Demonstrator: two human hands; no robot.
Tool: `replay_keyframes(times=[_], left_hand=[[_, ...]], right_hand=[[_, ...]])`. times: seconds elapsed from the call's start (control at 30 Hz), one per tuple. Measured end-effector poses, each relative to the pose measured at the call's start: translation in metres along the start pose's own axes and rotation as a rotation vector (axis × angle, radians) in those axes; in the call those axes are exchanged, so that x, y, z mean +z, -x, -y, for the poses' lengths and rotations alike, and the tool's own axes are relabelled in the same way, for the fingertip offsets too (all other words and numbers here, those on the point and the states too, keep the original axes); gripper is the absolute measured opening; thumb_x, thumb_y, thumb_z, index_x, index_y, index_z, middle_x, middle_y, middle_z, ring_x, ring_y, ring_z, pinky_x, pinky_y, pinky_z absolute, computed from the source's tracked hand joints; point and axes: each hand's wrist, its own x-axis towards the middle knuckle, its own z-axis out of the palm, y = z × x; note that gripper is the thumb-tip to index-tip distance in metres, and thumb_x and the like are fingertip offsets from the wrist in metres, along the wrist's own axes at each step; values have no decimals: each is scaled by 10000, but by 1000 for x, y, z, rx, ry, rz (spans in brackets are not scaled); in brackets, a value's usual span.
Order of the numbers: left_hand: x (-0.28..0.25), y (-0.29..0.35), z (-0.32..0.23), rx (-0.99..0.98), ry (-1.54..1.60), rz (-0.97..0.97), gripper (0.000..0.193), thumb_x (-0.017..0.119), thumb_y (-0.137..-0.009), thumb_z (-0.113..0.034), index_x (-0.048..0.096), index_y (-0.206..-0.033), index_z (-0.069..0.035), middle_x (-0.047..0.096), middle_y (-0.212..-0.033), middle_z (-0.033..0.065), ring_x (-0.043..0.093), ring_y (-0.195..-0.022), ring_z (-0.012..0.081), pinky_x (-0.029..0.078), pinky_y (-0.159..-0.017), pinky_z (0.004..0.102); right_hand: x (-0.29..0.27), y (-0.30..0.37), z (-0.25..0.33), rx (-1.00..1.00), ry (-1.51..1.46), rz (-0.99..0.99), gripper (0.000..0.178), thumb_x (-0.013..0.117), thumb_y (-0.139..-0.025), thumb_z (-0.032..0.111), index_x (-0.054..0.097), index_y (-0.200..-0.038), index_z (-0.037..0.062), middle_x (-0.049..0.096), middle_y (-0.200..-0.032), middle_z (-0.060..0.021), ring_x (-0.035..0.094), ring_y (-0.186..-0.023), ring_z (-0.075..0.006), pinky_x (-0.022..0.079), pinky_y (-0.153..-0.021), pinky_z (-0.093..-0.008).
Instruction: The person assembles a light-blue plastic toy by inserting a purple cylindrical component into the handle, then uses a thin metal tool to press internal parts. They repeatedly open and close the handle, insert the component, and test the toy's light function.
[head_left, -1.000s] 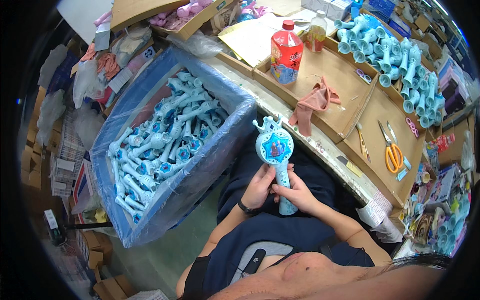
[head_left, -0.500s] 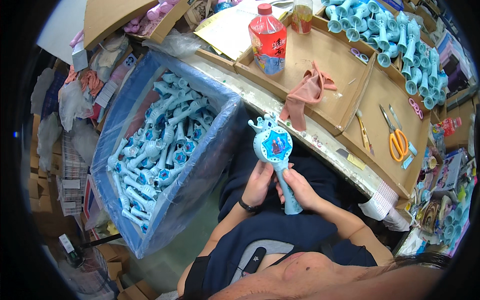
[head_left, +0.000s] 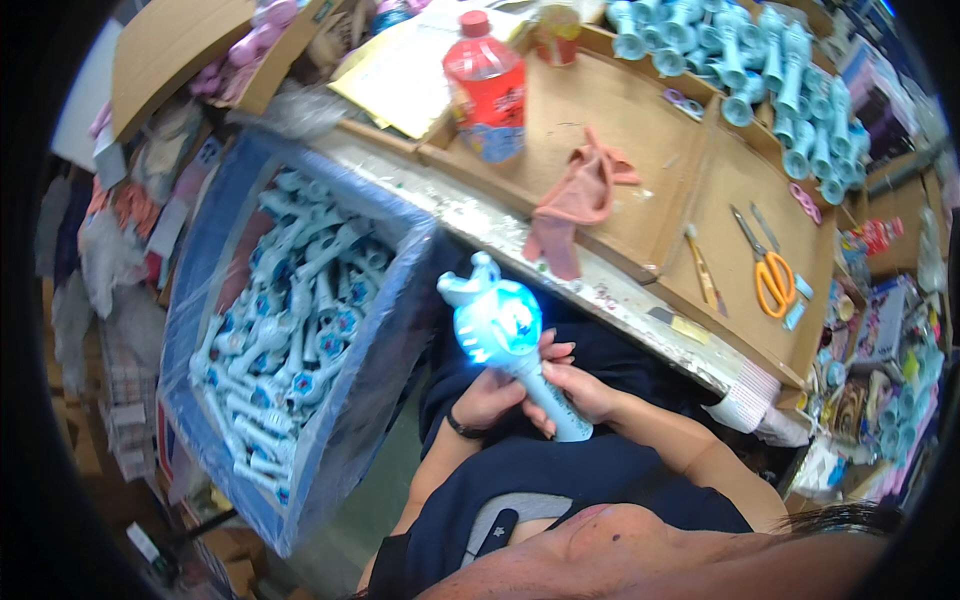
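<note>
Wand [head_left: 522,362] | lit head [head_left: 497,322] beyond grip (crown [head_left: 468,284] leaning left) | left hand [head_left: 488,398], right hand [head_left: 583,391] clasping handle [head_left: 570,424]

Bottle [head_left: 486,100], cloth [head_left: 575,200] and scissors [head_left: 773,285] at the workbench [head_left: 480,212]

The red bottle stands upright in one cardboard tray [head_left: 610,100], near a small jar [head_left: 557,40]. The pink cloth lies over the front edge of this tray. In the neighbouring tray [head_left: 745,170], the scissors with orange handles rest near a slim yellowish tool [head_left: 702,268]
</note>
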Motion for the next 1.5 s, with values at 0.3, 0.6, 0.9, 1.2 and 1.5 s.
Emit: replay_keyframes(times=[0.3, 0.6, 0.9, 1.2, 1.5], left_hand=[[-1, -12, -1, 263, 108, -87, 371, 549, -911, -266, 521, -1136, 27, 572, -1121, 188, 616, -869, 236, 502, -789, 362], [-18, -4, -12, 323, 126, -379, 348, 523, -945, -237, 462, -1197, -5, 578, -1014, 109, 551, -765, 148, 449, -684, 244], [-18, -4, -13, 327, -3, -576, 381, 494, -956, -302, 412, -1177, -4, 542, -904, 53, 525, -756, 132, 431, -672, 246], [-18, -9, -8, 294, 131, -613, 323, 533, -939, -221, 378, -1156, -38, 528, -890, 50, 559, -681, 128, 491, -612, 272], [-3, -14, -4, 409, -97, -653, 316, 530, -933, -156, 347, -1152, -20, 506, -998, 82, 546, -806, 132, 477, -748, 286]], right_hand=[[7, -5, 17, -167, 770, -217, 496, 367, -963, 488, 557, -1041, 37, 620, -852, -84, 626, -792, -202, 506, -696, -315], [-60, 131, 116, -417, 1342, -1396, 187, 655, -829, 163, 592, -895, 0, 594, -756, -60, 567, -704, -127, 459, -612, -262], [-84, 156, 126, 50, 1276, -1400, 247, 704, -776, 210, 579, -796, -2, 578, -636, -36, 535, -570, -121, 433, -531, -264], [-28, 121, 96, -870, 757, -1106, 149, 467, -968, 161, 542, -1017, 42, 494, -671, -9, 416, -479, -53, 343, -430, -183], [11, -8, -2, -318, 819, -505, 519, 774, -737, 162, 505, -1163, 36, 360, -679, 66, 340, -589, -35, 325, -540, -199]])
